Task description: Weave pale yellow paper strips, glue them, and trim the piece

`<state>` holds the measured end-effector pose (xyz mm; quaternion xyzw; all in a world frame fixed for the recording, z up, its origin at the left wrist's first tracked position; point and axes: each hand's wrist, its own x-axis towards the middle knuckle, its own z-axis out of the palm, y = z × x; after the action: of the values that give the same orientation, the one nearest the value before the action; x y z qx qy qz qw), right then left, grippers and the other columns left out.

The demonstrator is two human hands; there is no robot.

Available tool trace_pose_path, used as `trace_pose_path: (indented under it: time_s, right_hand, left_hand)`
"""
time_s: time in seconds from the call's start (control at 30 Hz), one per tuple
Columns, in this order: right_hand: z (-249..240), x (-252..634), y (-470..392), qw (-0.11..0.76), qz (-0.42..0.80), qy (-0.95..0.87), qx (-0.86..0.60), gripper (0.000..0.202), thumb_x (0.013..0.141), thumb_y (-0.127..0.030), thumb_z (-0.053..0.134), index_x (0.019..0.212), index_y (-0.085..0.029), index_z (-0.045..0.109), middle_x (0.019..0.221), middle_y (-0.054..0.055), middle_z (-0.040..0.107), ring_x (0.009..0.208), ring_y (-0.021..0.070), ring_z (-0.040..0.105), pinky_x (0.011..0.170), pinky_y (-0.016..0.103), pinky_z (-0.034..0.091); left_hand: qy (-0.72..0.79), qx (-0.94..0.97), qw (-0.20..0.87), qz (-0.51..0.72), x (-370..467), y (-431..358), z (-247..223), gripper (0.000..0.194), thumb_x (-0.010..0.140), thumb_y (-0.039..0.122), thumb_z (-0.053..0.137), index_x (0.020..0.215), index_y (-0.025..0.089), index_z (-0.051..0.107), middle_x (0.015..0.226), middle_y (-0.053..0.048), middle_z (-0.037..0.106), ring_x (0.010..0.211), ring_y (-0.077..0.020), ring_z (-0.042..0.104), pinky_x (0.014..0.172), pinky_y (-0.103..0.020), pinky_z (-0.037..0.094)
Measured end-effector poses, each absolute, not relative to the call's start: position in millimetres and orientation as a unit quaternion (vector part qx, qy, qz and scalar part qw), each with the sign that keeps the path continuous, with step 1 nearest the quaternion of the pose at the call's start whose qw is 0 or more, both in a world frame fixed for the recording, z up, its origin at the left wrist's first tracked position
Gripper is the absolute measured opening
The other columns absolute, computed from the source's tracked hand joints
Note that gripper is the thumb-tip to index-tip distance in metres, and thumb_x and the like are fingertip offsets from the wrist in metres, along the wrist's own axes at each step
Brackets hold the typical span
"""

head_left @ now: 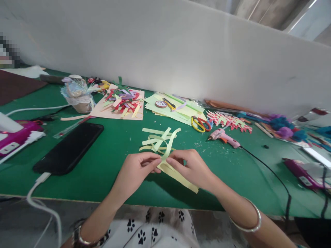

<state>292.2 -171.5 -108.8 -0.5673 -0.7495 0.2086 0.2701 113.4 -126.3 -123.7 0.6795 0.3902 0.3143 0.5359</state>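
Near the front of the green table, my left hand (137, 169) pinches paper strips between thumb and fingers. Just beside it, my right hand (193, 167) is also closed on the strips, its thumb and index finger close to my left thumb. A pale yellow paper strip (184, 180) slants down to the right under my right hand. One light green paper strip (171, 142) rises in a curve from between my fingertips. Several more pale green and yellow strips (152, 141) lie loosely crossed behind my hands. My fingers hide where the held strips meet.
A black phone (71, 148) with a white cable lies at left. Behind are a pile of coloured strips (126, 100), paper sheets (155, 103), yellow and red scissors (198, 124) and a woven red-and-white piece (230, 121). A pink glue gun (225, 137) with a black cord lies right.
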Motion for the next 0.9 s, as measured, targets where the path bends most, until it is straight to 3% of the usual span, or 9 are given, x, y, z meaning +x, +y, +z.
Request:
trace_pose_path:
  time_s: [0.07,0.17,0.23,0.33,0.73,0.9]
  right_hand:
    - [-107.4,294.9,-173.4,0.288,0.099,-0.765,-0.567,0.027,0.088,-0.035,0.047,0.075,-0.018,0.063,0.06,0.0,0.057,0.055,0.0102,0.047,0.059,0.024,0.035]
    - [-106.6,296.5,-173.4,0.273,-0.04,-0.815,-0.51,0.022,0.087,-0.034,0.048,0.093,-0.019,0.063,0.089,0.007,0.061,0.081,0.0165,0.052,0.074,0.029,0.037]
    - [-107.3,295.2,-171.4,0.229,-0.067,-0.842,-0.483,0.022,0.088,-0.034,0.048,0.097,-0.022,0.063,0.105,0.01,0.057,0.095,0.0195,0.049,0.08,0.032,0.035]
    - [-108.1,291.8,-167.2,0.193,-0.057,-0.848,-0.491,0.022,0.089,-0.035,0.046,0.091,-0.023,0.064,0.114,0.009,0.052,0.101,0.0205,0.045,0.081,0.034,0.032]
    - [-101.6,285.2,-157.5,0.154,0.014,-0.844,-0.513,0.018,0.089,-0.032,0.049,0.081,-0.021,0.06,0.098,0.002,0.057,0.09,0.0147,0.048,0.072,0.03,0.023]
    - [-96.4,285.3,-156.7,0.173,0.062,-0.842,-0.507,0.016,0.088,-0.028,0.051,0.079,-0.018,0.058,0.082,-0.001,0.062,0.078,0.0115,0.052,0.072,0.03,0.02]
  left_hand:
    - [0.397,0.682,0.531,0.308,112.4,-126.6,-123.8,0.017,0.077,0.033,0.06,0.076,0.019,0.069,0.07,-0.001,0.071,0.058,-0.0164,0.068,0.053,-0.021,0.054]
    - [0.392,0.688,0.53,0.303,111.1,-127.1,-126.6,0.017,0.076,0.033,0.06,0.077,0.018,0.068,0.068,-0.002,0.071,0.057,-0.0164,0.067,0.053,-0.021,0.054]
    - [0.387,0.693,0.532,0.296,110.1,-127.6,-129.1,0.017,0.076,0.032,0.059,0.078,0.017,0.068,0.065,-0.001,0.07,0.057,-0.0164,0.067,0.054,-0.022,0.053]
    - [0.387,0.701,0.526,0.286,108.6,-128.1,-131.8,0.019,0.078,0.033,0.058,0.081,0.018,0.068,0.061,-0.001,0.07,0.057,-0.0164,0.067,0.055,-0.023,0.053]
    - [0.356,0.78,0.454,0.245,108.2,-126.5,-128.4,0.027,0.084,0.036,0.049,0.071,0.019,0.066,0.055,0.001,0.065,0.054,-0.0143,0.063,0.05,-0.019,0.045]
    - [0.352,0.767,0.482,0.238,108.6,-122.7,-121.7,0.023,0.082,0.029,0.05,0.067,0.019,0.064,0.058,0.001,0.065,0.058,-0.0154,0.065,0.053,-0.02,0.047]
